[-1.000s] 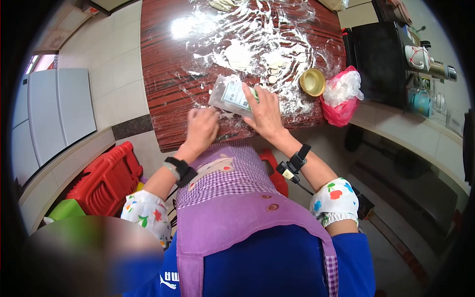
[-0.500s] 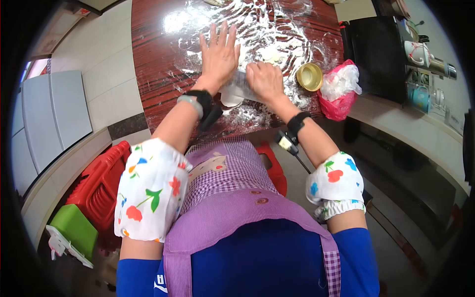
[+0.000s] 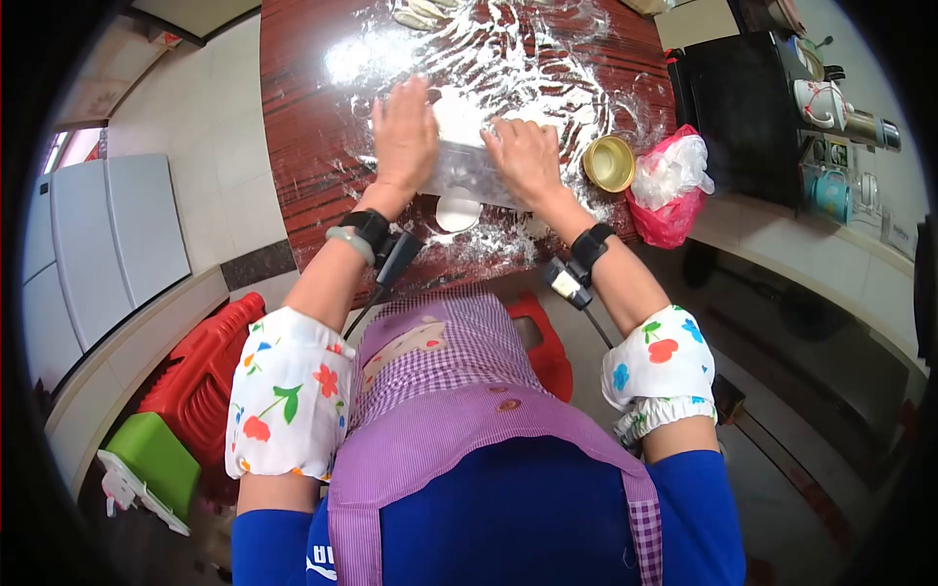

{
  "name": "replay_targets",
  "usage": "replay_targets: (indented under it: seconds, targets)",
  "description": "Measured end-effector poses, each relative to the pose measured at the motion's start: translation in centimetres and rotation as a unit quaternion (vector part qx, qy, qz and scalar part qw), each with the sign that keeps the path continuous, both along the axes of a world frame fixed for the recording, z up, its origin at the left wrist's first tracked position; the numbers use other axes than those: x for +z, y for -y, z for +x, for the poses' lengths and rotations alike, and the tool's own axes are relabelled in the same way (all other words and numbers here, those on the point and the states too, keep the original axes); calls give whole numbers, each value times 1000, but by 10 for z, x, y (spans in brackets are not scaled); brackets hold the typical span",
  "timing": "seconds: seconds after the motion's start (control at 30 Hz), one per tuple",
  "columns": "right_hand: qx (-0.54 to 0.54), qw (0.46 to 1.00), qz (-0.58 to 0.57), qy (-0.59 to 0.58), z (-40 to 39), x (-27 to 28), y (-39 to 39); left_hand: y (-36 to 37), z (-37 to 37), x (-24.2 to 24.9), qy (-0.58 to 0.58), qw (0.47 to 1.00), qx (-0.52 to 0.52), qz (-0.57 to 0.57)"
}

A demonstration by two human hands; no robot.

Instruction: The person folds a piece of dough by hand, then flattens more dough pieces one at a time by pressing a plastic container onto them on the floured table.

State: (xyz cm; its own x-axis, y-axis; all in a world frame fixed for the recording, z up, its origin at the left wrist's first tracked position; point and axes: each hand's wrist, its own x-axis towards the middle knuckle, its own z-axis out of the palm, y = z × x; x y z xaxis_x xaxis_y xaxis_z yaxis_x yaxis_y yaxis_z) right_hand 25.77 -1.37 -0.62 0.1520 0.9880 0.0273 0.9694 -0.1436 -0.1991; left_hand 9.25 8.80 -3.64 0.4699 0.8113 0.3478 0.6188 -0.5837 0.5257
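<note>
A see-through, blurred cylinder or sheet lies across the floured table between my hands. My left hand presses flat by its left end, fingers stretched forward. My right hand is bent over its right end, with the fingers curled and the thumb toward the middle. Just below the clear object, nearer to me, sits a flat round white piece of dough. Another white patch, dough or flour, shows beyond it. What lies under my palms is hidden.
A gold tin stands right of my right hand, beside a pink bag with clear plastic in it. Pale dough pieces lie at the far edge. Flour streaks cover the dark red table. Red stools are at lower left.
My left hand has moved left and slightly toward me, its fingers closer together. My right hand's fingers look less tightly curled. More of the clear object and the round dough shows between them.
</note>
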Motion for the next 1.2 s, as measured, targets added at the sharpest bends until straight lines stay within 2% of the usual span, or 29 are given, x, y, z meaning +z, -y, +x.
replay_targets:
  seconds: [0.07,0.1,0.17,0.23,0.27,0.33,0.43,0.5,0.53,0.6,0.7,0.77,0.9,0.97,1.0,1.07,1.1,1.2]
  targets:
    - [7,998,-54,-17,5,21,-4,-3,-20,26,48,996,36,-65]
    - [16,999,-43,-29,3,24,1,5,-34,24,95,995,32,-1]
    - [39,998,-13,-41,-4,22,16,30,-62,8,86,992,30,-84]
    - [59,998,-1,-21,-6,6,26,61,-77,0,56,991,-5,-120]
    - [82,997,7,1,-7,3,29,69,-80,-4,21,988,-66,-140]
    - [72,997,-16,-18,-9,1,27,84,-71,-12,9,984,-117,-136]
    - [25,994,-91,-61,-9,6,25,86,-45,-15,-1,989,-82,-123]
    - [-52,987,-24,-148,-5,5,27,82,-32,-15,-41,984,-87,-150]
    - [-52,987,-24,-148,-3,6,30,80,-28,-15,-84,977,-92,-175]
    - [-136,972,-23,-189,4,9,40,81,-24,-18,-86,976,-96,-176]
    - [-149,969,-29,-196,11,6,56,80,-21,-22,-85,974,-99,-184]
    - [-149,971,-17,-184,12,6,66,78,-19,-21,-111,954,-94,-262]
    - [-171,957,-31,-232,17,9,78,74,-21,-9,-30,966,-107,-232]
    - [-178,950,-32,-255,17,15,81,75,-28,9,9,973,-192,-127]
    - [-180,950,-27,-255,17,19,83,77,-34,13,8,973,-191,-128]
    - [-183,949,-22,-255,15,21,84,81,-50,18,-1,965,-259,-42]
    - [-174,957,-14,-232,15,20,85,83,-63,5,-56,957,-280,-45]
    - [-148,971,-8,-189,10,21,83,90,-93,-8,-87,962,-259,-18]
